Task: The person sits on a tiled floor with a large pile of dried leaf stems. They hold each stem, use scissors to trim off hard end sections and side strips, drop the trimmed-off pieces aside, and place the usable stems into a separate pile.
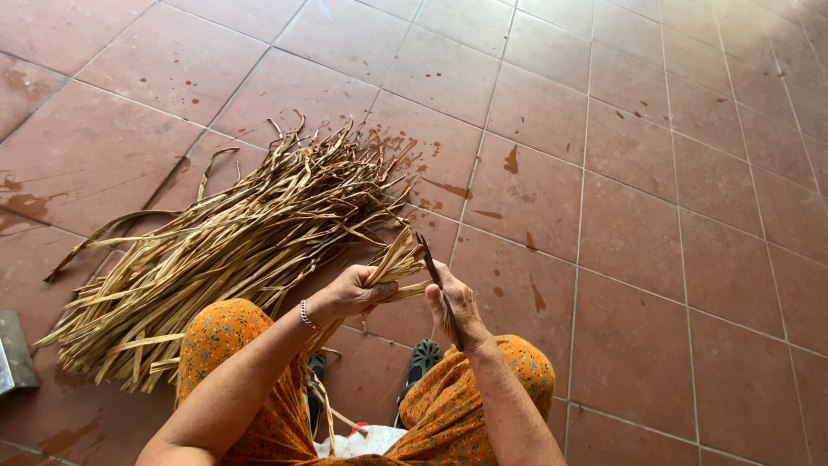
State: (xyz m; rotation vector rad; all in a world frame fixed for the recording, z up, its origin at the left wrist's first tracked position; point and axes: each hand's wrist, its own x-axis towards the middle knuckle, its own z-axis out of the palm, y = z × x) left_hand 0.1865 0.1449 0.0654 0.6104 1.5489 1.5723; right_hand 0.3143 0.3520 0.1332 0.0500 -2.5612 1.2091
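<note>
My left hand [355,292] grips a small bunch of dried reed strips [397,259], their cut ends fanning up and to the right. A silver bracelet sits on that wrist. My right hand [460,312] is closed on a long dark knife [434,272] whose blade points up and away, resting against the ends of the held strips. Both hands hover above my knees, which are covered in orange patterned cloth [220,332]. A big heap of the same dried reeds [233,246] lies on the floor to the left of my hands.
The floor is reddish-brown tile [638,173] with dark stains. A grey metal object [15,354] sits at the left edge. My dark sandals [423,358] show between my knees, with some white cloth [358,442] below them.
</note>
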